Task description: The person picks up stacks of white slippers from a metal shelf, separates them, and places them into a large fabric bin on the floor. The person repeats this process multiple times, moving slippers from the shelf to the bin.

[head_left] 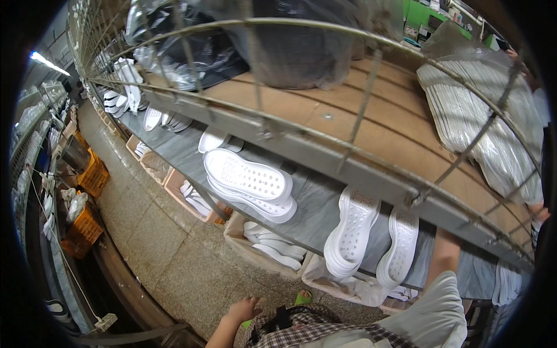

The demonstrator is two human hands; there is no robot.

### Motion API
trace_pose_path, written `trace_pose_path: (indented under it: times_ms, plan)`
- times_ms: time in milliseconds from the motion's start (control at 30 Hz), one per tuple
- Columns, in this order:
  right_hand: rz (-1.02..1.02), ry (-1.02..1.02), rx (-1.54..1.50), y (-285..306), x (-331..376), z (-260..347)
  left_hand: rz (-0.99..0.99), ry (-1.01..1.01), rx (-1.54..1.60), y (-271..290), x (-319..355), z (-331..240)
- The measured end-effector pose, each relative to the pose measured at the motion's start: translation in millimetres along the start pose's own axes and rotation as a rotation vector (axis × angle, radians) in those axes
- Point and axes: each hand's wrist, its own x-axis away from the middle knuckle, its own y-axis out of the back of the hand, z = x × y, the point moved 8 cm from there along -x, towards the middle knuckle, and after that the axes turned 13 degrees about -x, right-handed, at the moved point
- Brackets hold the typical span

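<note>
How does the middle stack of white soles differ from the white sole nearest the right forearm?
The middle stack lies slanted; the sole nearest the right forearm points nearly straight up the picture. The stack's top sole shows whole; the shelf edge hides the far end of the sole nearest the forearm. Both are white with dotted faces.

The scene is viewed from the wearer's head — through the left of two side-by-side fisheyes — with the gaze angled down and forward. The left hand (pixel 242 310) is seen from above. Ahead and right of it, the wire rack (pixel 362 174) is brought close to the lens; ahead and left, the aisle floor (pixel 168 249) is caught far back.
</note>
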Motion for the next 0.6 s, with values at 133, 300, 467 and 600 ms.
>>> trace_pose_path:
  times_ms: [133, 300, 467, 600]
  plan:
    - [0.166, -0.111, -0.194, -5.9, 55.8, 18.3, -0.669, -0.108, 0.13, 121.4, 13.1, -9.4]
    - [-0.215, -0.176, -0.035, 6.8, 193.5, 65.1, -1.303, -0.243, -0.062, 268.2, 22.9, -32.3]
    - [-0.283, -0.095, 0.109, -11.4, 371.5, 104.8, -1.031, -0.154, -0.252, 325.3, -43.8, -35.8]
    - [-0.301, -0.042, 0.101, -31.2, 492.3, 109.1, -1.048, -0.202, -0.228, 349.3, -74.2, -43.4]
